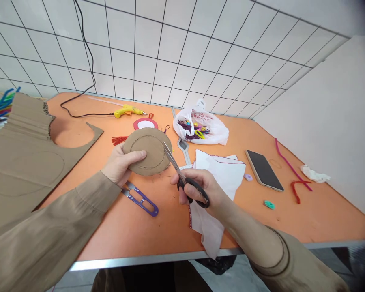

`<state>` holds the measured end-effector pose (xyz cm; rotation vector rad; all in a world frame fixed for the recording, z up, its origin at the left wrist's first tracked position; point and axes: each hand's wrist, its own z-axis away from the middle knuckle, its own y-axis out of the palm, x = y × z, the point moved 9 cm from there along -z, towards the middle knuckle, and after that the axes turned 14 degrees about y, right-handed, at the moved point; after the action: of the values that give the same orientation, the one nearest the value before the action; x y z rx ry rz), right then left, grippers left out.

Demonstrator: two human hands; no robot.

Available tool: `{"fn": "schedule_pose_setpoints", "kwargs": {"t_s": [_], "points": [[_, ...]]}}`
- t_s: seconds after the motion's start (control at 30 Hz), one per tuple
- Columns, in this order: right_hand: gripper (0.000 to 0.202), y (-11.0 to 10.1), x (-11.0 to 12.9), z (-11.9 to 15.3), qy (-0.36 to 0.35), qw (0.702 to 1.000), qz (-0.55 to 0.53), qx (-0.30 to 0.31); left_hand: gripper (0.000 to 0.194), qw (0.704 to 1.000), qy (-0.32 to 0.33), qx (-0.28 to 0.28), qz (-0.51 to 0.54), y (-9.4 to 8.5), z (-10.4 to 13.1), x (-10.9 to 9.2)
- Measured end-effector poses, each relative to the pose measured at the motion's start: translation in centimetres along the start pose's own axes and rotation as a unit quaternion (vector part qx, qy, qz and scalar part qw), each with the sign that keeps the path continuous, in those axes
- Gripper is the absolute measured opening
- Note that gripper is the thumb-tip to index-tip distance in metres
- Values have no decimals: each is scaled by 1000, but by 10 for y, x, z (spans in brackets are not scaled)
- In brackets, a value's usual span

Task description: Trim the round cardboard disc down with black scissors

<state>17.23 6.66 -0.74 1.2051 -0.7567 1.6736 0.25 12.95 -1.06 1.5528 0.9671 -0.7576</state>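
Observation:
My left hand [121, 162] grips a round cardboard disc [149, 156] by its left edge, the thumb lying on top. A smaller circle is marked on the disc. In my right hand [197, 184] are scissors with black handles [199, 192]; their blades point up and left, over the disc's right part, and look nearly closed. Whether the blades touch the cardboard cannot be told. Below the disc, purple thread snips [142, 200] lie on the orange table [170, 239]. White cloth [220, 170] with dark red edging lies beneath and beyond my right hand.
A large cut cardboard sheet [24, 162] covers the left side. Behind are a yellow glue gun [127, 110] with a black cord, a red ring [136, 123] and a plastic bag [217, 132]. On the right lie a phone [264, 170], a teal clip [269, 205] and pipe cleaners [288, 160].

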Motion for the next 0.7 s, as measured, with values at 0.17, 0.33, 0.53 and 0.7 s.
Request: {"fn": "schedule_pose_setpoints", "kwargs": {"t_s": [0.17,0.33,0.53,0.7], "points": [[45,-1,0,0,5,1000,8,-5,34,1000,13,7,-16,1,0,-5],[40,-3,1,0,24,999,20,-23,34,999,31,13,-42,2,-2,-9],[36,-3,5,3,38,999,11,-34,33,997,41,15,-61,2,-2,-12],[34,-3,4,2,41,999,11,-34,34,999,25,13,-40,2,-1,-8]]}}
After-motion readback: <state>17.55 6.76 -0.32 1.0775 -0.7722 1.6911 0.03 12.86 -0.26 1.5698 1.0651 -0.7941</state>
